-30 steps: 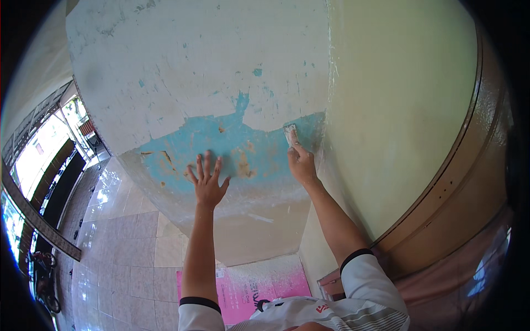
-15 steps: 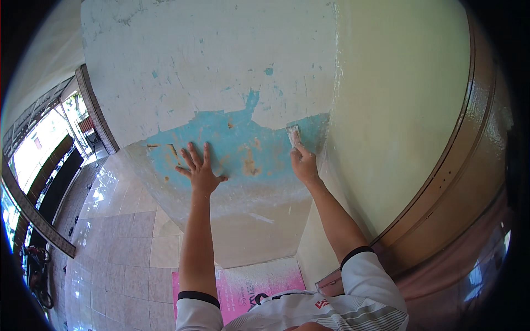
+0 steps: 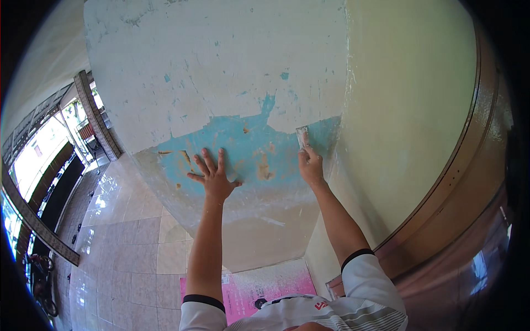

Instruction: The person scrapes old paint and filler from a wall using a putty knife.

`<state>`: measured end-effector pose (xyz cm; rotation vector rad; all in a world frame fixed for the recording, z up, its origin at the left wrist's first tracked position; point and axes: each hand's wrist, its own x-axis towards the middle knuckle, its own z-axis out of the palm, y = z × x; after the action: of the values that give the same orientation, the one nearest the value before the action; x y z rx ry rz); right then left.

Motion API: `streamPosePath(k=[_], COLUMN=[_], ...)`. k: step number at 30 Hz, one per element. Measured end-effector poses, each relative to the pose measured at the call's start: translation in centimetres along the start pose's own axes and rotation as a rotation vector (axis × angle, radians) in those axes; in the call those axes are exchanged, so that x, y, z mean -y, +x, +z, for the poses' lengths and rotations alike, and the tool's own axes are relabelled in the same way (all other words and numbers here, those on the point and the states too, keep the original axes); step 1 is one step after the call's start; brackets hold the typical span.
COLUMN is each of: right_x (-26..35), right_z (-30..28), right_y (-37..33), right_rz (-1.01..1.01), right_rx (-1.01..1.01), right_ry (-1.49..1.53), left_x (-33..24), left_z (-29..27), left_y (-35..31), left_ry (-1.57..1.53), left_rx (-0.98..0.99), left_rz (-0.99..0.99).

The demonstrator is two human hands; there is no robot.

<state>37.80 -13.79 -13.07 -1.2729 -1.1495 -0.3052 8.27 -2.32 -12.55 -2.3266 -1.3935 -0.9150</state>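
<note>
My left hand [image 3: 216, 181] rests on the wall with its fingers spread, over a blue patch [image 3: 221, 131] mottled with brown. It holds nothing. To its right, my right hand [image 3: 311, 164] is closed round a small scraper [image 3: 301, 137], one finger lying along the tool. The scraper's flat end is at the lower edge of the white paint layer [image 3: 221, 71], where white meets blue, close to the wall's corner. Its handle is mostly hidden in my fist. Small blue chips show through the white above.
A pale yellow-green wall [image 3: 406, 110] adjoins at the right, beside a brown wooden frame [image 3: 441, 207]. Below lies a pink printed sheet [image 3: 276, 284] speckled with pale debris. Glossy floor tiles [image 3: 130, 248] stretch left toward a bright opening and a parked motorbike [image 3: 41, 281].
The whole view has shifted, so the wall appears farther right. Against the wall, the scraper has moved slightly up and stands more upright. My left hand has stayed in place.
</note>
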Motion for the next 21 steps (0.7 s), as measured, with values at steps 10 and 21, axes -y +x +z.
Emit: streamPosePath(k=[10,21], right_x=[1.6,2.1], right_z=[-0.1,0.9], right_y=[-0.7,-1.0], right_rz=[-0.021,0.021], right_rx=[0.006,0.059], right_ry=[-0.031,-0.072], left_x=[0.4,0.6], left_z=[0.2,0.7], left_y=[0.2,-0.2], left_ry=[0.019,-0.043], left_rx=[0.016,-0.097], left_rz=[0.004,0.063])
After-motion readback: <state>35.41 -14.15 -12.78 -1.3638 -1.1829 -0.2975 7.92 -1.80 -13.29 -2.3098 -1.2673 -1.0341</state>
